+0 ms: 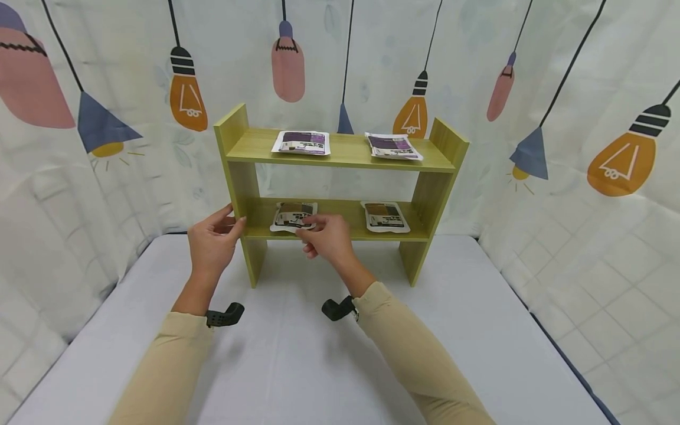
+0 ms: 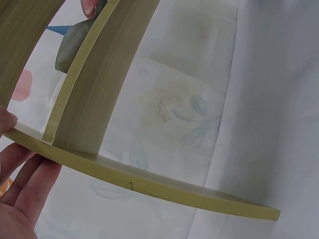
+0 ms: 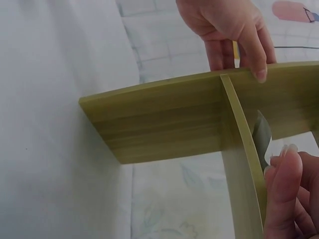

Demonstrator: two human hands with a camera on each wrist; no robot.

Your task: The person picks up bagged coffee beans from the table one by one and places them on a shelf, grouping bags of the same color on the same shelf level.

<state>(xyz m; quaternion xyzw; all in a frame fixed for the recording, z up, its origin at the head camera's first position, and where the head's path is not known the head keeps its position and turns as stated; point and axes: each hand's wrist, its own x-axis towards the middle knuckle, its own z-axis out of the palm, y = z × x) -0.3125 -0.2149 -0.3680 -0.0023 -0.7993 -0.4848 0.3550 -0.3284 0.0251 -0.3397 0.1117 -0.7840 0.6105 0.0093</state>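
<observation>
A yellow-green two-tier wooden shelf [image 1: 347, 151] stands on the grey table [image 1: 297, 360]. My left hand [image 1: 232, 221] grips the shelf's left upright, thumb on the front edge and fingers round the outer side; the right wrist view shows that left hand [image 3: 239, 52] curled over the panel [image 3: 169, 117]. My right hand [image 1: 309, 228] pinches the front edge of the left brown packet [image 1: 291, 212] on the lower board. In the right wrist view the packet [image 3: 261, 135] shows as a grey sliver beside my fingertips [image 3: 284, 169]. In the left wrist view my left hand [image 2: 20, 164] lies against the panel edge [image 2: 149, 181].
A second brown packet [image 1: 385, 216] lies at the right of the lower board. Two purple packets [image 1: 301, 142] [image 1: 393, 146] lie on the top board. A curtain printed with lamps [image 1: 563, 118] hangs close behind and at both sides. Black wrist mounts [image 1: 225, 315] sit above the table.
</observation>
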